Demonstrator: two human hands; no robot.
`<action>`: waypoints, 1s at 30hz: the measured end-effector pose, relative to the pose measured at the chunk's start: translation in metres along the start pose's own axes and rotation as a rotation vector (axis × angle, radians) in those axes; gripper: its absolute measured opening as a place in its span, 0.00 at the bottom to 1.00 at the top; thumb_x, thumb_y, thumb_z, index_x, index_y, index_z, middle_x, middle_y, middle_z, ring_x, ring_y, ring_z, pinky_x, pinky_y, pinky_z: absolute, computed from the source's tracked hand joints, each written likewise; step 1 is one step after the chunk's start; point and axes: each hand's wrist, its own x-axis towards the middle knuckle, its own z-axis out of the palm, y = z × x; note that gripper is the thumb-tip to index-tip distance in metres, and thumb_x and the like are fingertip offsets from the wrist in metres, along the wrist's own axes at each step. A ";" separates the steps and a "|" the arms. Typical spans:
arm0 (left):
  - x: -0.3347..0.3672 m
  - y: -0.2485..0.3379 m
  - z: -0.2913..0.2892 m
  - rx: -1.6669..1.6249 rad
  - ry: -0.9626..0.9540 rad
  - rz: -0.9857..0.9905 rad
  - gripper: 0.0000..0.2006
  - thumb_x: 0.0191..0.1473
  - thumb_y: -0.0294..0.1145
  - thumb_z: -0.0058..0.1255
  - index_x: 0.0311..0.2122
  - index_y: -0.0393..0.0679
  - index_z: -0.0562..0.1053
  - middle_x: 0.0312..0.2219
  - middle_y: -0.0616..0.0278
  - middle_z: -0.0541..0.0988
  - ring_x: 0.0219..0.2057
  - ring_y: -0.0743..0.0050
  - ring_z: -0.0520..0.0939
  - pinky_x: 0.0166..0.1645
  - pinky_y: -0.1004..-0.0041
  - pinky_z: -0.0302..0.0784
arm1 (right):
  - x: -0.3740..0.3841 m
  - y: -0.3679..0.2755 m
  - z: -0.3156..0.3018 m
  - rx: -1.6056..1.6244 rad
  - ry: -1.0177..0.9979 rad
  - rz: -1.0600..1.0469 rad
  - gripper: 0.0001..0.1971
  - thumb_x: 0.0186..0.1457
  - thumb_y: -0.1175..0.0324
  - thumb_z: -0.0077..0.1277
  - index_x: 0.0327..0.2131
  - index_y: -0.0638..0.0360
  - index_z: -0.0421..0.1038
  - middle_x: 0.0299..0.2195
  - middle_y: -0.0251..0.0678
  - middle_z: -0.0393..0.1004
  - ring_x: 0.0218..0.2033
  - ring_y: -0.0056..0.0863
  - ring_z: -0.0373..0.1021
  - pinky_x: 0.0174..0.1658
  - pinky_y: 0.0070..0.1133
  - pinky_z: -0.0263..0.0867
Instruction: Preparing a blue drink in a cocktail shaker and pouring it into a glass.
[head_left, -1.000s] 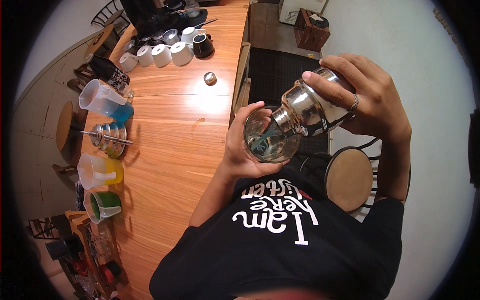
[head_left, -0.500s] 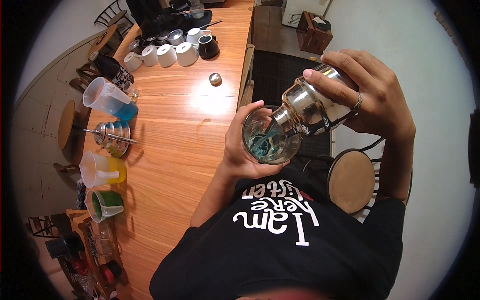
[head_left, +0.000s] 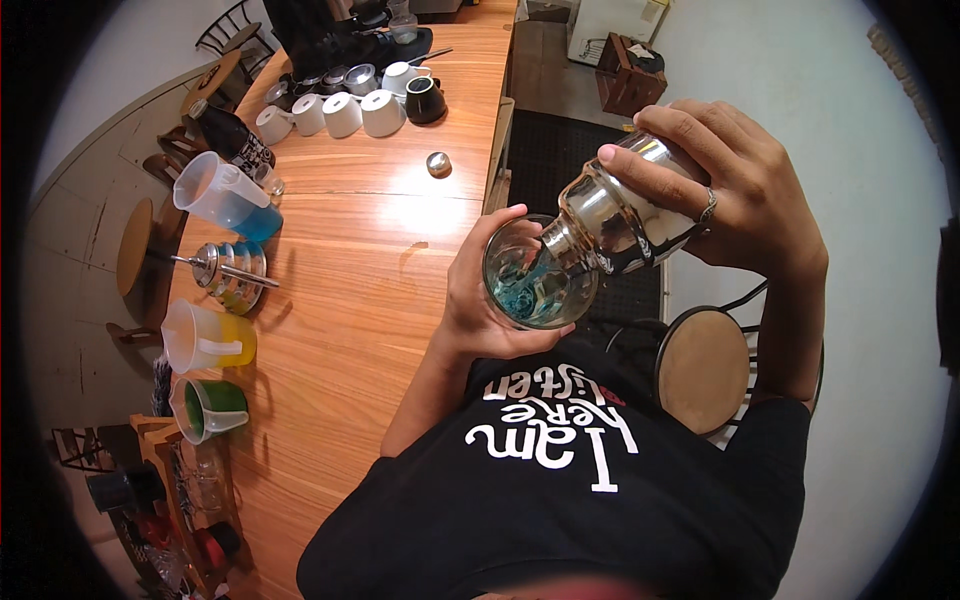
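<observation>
My left hand [head_left: 472, 290] is wrapped round a clear drinking glass [head_left: 580, 308], its rim tilted up toward the view. In the glass lies some blue-green liquid [head_left: 515, 300]. From the right, my right hand [head_left: 735, 180] grips a shiny metal cocktail shaker [head_left: 615, 215], tipped so its narrow neck points down into the glass mouth. A ring sits on one finger of this hand. On the table, a small round metal cap [head_left: 439, 165] lies by itself, beyond the glass.
Along the left of the wooden table [head_left: 350, 350] stand plastic jugs of blue [head_left: 225, 200], yellow [head_left: 210, 338] and green [head_left: 212, 408] liquid, and a metal-topped jar [head_left: 232, 272]. White cups [head_left: 382, 113] and a black pitcher [head_left: 425, 101] line the far end. A round-seated chair [head_left: 703, 368] is at right.
The shaker and glass have shifted very slightly left, still held mouth to mouth. The stream seen at the shaker's neck is less distinct now. The table scene has shifted slightly in view.
</observation>
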 end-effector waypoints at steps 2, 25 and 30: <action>-0.001 0.000 -0.001 0.004 -0.004 -0.004 0.54 0.27 0.37 0.77 0.61 0.32 0.61 0.45 0.54 0.76 0.45 0.67 0.80 0.49 0.72 0.78 | 0.003 -0.001 -0.001 0.004 0.003 -0.014 0.37 0.37 0.65 0.65 0.56 0.30 0.72 0.44 0.34 0.74 0.42 0.34 0.74 0.42 0.30 0.73; 0.001 0.000 -0.002 -0.048 -0.030 0.002 0.53 0.26 0.37 0.76 0.61 0.32 0.62 0.43 0.55 0.77 0.43 0.67 0.81 0.49 0.71 0.78 | 0.009 -0.004 0.001 -0.040 0.060 -0.075 0.31 0.40 0.61 0.63 0.54 0.29 0.75 0.43 0.34 0.75 0.41 0.35 0.74 0.42 0.30 0.74; -0.001 0.000 0.000 -0.066 -0.022 -0.012 0.53 0.26 0.36 0.76 0.61 0.32 0.62 0.42 0.55 0.77 0.43 0.68 0.81 0.48 0.71 0.78 | 0.010 -0.004 0.001 -0.046 0.080 -0.094 0.31 0.40 0.59 0.63 0.54 0.27 0.75 0.44 0.34 0.76 0.43 0.36 0.74 0.44 0.32 0.74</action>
